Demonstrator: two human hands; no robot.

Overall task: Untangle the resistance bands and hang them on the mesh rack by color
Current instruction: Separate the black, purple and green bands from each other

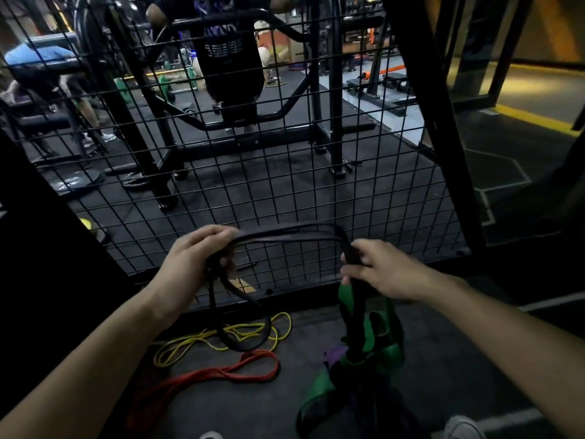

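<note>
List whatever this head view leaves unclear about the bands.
- Black bands: count unclear; strands overlap between left hand and right hand.
- Purple band: mostly hidden behind the green band.
- Red band: left end lost in shadow.

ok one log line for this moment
left hand: grips black rubber bands | right hand: grips same bands | green band: tangled below | yellow band, red band: floor | mesh rack: bare

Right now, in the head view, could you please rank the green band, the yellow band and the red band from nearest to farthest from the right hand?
1. Green band: directly under the right hand.
2. Yellow band: on the floor, lower left.
3. Red band: on the floor, below the yellow.
</note>
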